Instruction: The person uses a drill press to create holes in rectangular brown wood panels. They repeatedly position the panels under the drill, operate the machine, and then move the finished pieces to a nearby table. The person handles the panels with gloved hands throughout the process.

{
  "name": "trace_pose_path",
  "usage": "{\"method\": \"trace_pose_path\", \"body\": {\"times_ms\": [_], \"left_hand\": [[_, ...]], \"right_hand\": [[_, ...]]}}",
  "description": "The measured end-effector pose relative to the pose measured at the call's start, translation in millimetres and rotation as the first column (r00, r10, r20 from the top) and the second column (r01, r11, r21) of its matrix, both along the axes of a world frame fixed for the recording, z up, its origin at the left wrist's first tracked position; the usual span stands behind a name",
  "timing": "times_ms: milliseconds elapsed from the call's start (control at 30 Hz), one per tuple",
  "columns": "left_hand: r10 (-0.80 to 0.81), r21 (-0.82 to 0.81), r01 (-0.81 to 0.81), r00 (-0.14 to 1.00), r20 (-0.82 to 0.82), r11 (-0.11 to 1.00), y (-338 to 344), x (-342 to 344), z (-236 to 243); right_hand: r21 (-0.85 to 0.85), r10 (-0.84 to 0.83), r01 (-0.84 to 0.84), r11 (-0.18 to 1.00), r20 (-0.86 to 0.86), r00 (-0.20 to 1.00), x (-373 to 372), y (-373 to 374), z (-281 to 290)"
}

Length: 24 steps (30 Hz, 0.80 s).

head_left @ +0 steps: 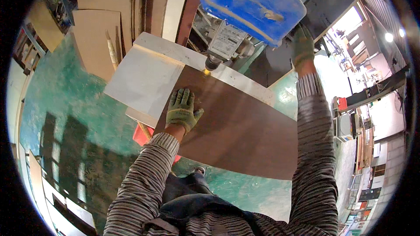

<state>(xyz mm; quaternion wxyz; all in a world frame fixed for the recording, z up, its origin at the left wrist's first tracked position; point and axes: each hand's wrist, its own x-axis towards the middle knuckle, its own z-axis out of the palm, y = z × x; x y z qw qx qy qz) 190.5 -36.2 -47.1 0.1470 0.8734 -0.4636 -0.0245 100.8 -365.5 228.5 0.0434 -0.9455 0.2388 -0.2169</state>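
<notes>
Striped sleeves (142, 183) nearest, up from lower edge. Brown board (236, 124) on white worktop (142, 76), set in from its left edge, back edge along the rear strip (256, 92). Left hand (181, 112), gloved: fingers straight, flat on board near its left edge, gripping nothing. Right hand (302, 48), gloved, beside blue drill (253, 4); fingers hidden, can't tell grip. Chuck (213, 62) near board's back edge, yellow glow (207, 72) below.

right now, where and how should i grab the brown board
Probably by the near edge, from your side: the brown board lies flat and that edge juts over the floor, while the drill chuck stands by the far edge.
</notes>
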Motion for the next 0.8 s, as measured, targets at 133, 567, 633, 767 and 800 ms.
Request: {"method": "trace_pose_path", "body": {"times_ms": [133, 567, 633, 767, 800], "left_hand": [[-0.001, 0.006, 0.001, 1.000, -0.028, 1.000, 1.7, 2.1, -0.8], [0.013, -0.075, -0.013, 1.000, -0.001, 0.997, 5.5, 4.2, 2.5], [0.003, -0.033, -0.004, 1.000, -0.019, 0.999, 6.1, 2.9, 1.7], [0.004, 0.065, 0.000, 0.998, -0.062, 0.998, 5.3, 2.4, 4.3], [0.008, 0.061, -0.004, 0.998, -0.065, 0.998, 5.0, 2.5, 5.5]], "right_hand": [[0.020, 0.060, -0.058, 0.998, -0.480, 0.875, 21.2, 6.3, 25.0], [0.998, -0.294, 0.002, -0.061, -0.020, 0.956, -24.4, 94.3, -68.6], [0.995, -0.305, -0.095, -0.041, 0.078, 0.949, -26.9, 97.2, -85.3], [0.959, -0.249, -0.258, -0.118, 0.223, 0.942, -32.1, 80.9, -109.6], [0.980, -0.251, -0.194, -0.035, 0.179, 0.951, -32.8, 72.4, -119.2]]}}
